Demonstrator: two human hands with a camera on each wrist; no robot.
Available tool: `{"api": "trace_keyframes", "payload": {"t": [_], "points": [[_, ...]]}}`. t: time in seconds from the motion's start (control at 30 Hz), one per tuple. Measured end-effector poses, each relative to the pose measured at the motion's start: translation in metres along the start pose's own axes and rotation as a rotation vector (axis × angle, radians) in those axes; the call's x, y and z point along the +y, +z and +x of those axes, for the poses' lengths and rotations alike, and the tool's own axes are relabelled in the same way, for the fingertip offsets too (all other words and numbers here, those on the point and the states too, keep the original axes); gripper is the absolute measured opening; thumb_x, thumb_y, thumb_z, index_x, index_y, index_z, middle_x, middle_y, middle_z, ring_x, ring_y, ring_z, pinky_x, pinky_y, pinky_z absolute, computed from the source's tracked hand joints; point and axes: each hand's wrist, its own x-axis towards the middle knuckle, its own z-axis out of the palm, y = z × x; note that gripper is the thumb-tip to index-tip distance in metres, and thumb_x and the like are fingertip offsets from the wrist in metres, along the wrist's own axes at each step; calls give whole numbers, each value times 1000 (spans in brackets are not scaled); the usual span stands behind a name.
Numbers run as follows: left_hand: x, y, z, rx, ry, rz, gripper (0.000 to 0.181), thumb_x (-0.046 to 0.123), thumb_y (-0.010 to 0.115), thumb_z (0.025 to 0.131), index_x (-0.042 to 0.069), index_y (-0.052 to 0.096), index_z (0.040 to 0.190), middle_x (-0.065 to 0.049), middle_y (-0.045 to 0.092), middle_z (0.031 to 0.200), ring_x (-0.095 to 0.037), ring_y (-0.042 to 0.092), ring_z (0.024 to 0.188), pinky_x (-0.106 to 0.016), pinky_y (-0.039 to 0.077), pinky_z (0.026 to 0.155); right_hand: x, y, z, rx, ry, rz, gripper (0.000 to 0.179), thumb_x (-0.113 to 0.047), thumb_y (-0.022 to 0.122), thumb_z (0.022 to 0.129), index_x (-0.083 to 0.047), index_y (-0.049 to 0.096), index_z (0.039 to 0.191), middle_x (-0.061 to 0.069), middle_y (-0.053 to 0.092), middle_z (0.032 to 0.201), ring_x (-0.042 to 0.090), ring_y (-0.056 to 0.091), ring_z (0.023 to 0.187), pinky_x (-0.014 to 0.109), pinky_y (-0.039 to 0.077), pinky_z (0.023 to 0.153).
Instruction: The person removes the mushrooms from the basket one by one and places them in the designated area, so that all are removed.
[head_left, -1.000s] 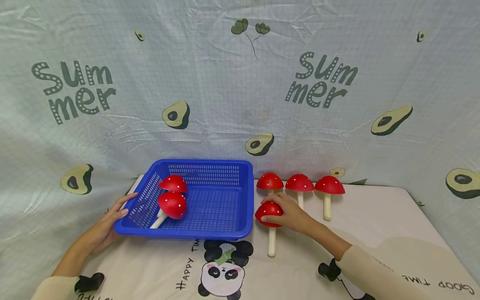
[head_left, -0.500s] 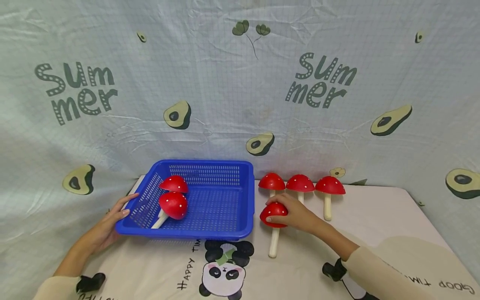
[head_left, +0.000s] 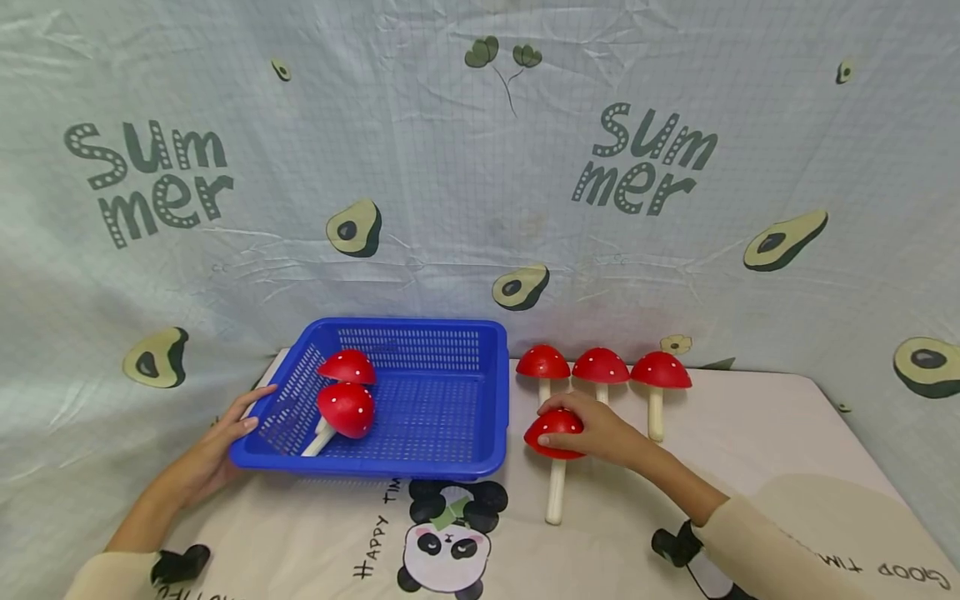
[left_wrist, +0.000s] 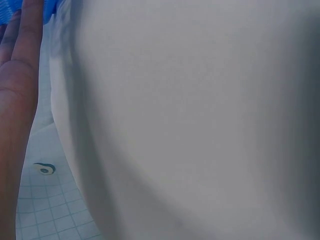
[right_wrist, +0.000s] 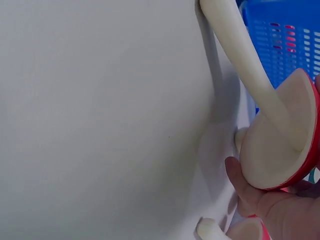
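My right hand [head_left: 592, 427] grips the red, white-dotted cap of a toy mushroom [head_left: 557, 492], its pale stem pointing toward me. In the right wrist view, the cap's cream underside [right_wrist: 272, 145] shows, with the thumb against its edge. At the left side of a blue plastic basket [head_left: 367, 465], my left hand [head_left: 213, 458] touches the rim with straight fingers [left_wrist: 27, 40]. Two toy mushrooms, one with its cap toward the back [head_left: 348, 367] and one nearer [head_left: 347, 410], lie in the basket's left part.
Behind the right hand, a row of toy mushrooms lies on the table: a left one [head_left: 543, 363], a middle one [head_left: 601, 367] and a right one [head_left: 660, 372]. The printed tablecloth [head_left: 765, 433] meets a hanging patterned sheet [head_left: 450, 167] at the back.
The right hand and the gripped toy mushroom have shifted slightly right and toward me. The left hand, the basket and the other mushrooms have stayed in place.
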Motion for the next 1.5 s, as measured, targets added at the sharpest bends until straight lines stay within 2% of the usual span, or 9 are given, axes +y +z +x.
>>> {"api": "trace_keyframes", "payload": {"t": [0.13, 0.37, 0.53, 0.7, 0.9, 1.0, 1.23, 1.5], "points": [[0, 0, 0, 6, -4, 2, 49, 30, 32, 111, 48, 21, 155, -20, 5, 154, -10, 61, 112, -32, 55, 91, -1, 7, 1, -2, 22, -8, 43, -31, 80, 86, -17, 64, 124, 5, 61, 121, 28, 56, 116, 36, 58, 83], [2, 0, -1, 1, -1, 4, 49, 30, 32, 111, 49, 21, 155, -22, 5, 154, -10, 61, 112, -32, 55, 91, -2, 13, -1, -33, 116, 8, 52, -37, 78, 87, -17, 58, 130, 9, 56, 128, 30, 52, 121, 42, 58, 86], [3, 3, -1, 6, -15, 12, 52, 32, 33, 111, 46, 17, 158, -26, -3, 157, -7, 60, 112, -31, 55, 92, -3, 8, -6, -12, 146, -11, 63, -42, 77, 87, -12, 54, 137, 10, 55, 130, 31, 51, 123, 44, 57, 89], [2, 4, 1, 14, -21, 13, 51, 32, 32, 111, 46, 16, 158, -26, -3, 158, -7, 59, 112, -31, 55, 91, -4, -1, -15, 20, 201, -30, 72, -43, 77, 85, -5, 50, 140, 13, 57, 130, 32, 54, 122, 46, 57, 90], [1, 0, 2, 9, -10, 19, 50, 31, 31, 111, 48, 18, 156, -28, -4, 159, -8, 59, 112, -32, 55, 90, -2, -2, -23, 25, 289, -45, 71, -44, 79, 84, -4, 52, 137, 10, 63, 123, 30, 59, 115, 44, 58, 87], [1, -1, 1, 15, -18, 25, 50, 32, 32, 111, 49, 17, 156, -28, -4, 159, -6, 59, 111, -32, 55, 90, -2, 1, -23, 35, 286, -28, 70, -43, 80, 83, -7, 54, 136, 9, 63, 123, 30, 59, 115, 43, 58, 86], [1, 2, -1, 32, -37, 29, 52, 34, 33, 110, 46, 15, 158, -26, -2, 159, -6, 60, 111, -31, 55, 91, -9, 11, -14, 53, 197, 12, 72, -36, 85, 80, -7, 54, 138, 10, 61, 126, 32, 57, 118, 44, 58, 87], [1, 1, 1, 30, -36, 46, 52, 35, 32, 110, 47, 14, 158, -28, -4, 160, -6, 58, 111, -32, 55, 91, -16, 20, -10, 53, 235, -17, 75, -39, 88, 75, -9, 55, 136, 10, 58, 126, 30, 56, 119, 44, 59, 83]]}}
